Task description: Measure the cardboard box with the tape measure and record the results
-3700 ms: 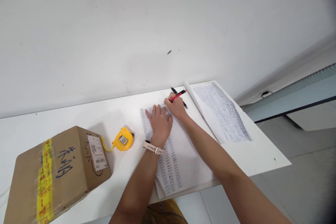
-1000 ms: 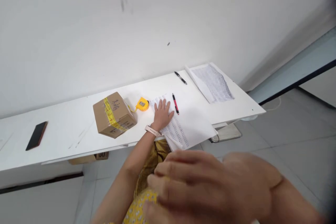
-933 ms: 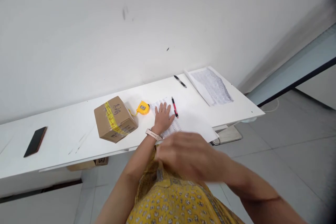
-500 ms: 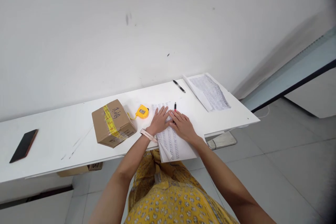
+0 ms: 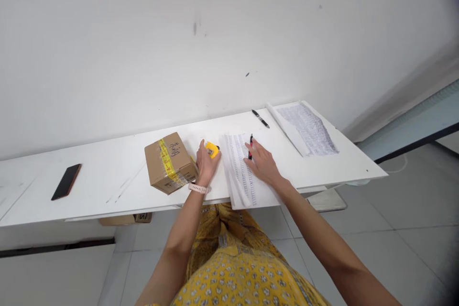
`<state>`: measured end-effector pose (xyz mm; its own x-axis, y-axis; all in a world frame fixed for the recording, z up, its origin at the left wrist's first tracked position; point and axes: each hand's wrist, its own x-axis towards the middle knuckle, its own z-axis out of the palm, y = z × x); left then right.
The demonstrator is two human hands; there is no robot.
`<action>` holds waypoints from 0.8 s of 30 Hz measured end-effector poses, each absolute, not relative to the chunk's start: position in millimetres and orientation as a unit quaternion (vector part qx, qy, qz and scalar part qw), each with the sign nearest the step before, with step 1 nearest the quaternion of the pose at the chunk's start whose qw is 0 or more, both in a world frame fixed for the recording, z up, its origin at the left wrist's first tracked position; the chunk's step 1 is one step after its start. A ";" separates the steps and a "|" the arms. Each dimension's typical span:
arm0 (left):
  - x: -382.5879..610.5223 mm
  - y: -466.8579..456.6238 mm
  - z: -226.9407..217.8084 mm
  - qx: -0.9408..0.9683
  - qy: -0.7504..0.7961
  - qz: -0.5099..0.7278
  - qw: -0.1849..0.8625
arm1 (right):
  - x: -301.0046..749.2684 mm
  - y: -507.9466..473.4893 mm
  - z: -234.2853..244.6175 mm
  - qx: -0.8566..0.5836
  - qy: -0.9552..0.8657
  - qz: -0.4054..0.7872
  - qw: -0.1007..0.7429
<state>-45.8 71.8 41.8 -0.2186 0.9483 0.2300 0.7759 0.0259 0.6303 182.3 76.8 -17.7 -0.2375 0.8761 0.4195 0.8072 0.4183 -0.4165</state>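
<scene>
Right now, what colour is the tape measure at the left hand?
The tape measure is mostly yellow; it shows best in the head view.

The tape measure (image 5: pixel 213 149) is smooth plastic, the box (image 5: pixel 155 157) at its nine o'clock matt cardboard with glossy packing tape (image 5: pixel 167 158), the sheets (image 5: pixel 235 168) matt paper.

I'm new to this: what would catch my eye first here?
Probably the cardboard box banded with yellow tape, left of centre on the white table. Just right of it, the left hand has the yellow tape measure. Further right are written sheets, with the right hand and a red-and-black pen.
</scene>
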 end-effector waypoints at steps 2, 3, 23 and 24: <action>-41.2 52.3 51.2 0.597 0.637 0.433 0.225 | 178.5 69.0 1.7 -0.545 -0.735 0.082 0.394; -39.0 40.0 56.6 0.587 0.587 0.479 0.284 | 174.8 63.5 14.9 -0.545 -0.709 0.113 0.433; -100.7 -133.7 93.9 0.384 0.528 0.636 0.412 | 32.0 25.6 132.4 -0.148 -0.756 0.621 0.149; -101.5 -135.9 94.1 0.373 0.529 0.645 0.407 | 27.8 26.8 133.3 -0.138 -0.755 0.625 0.140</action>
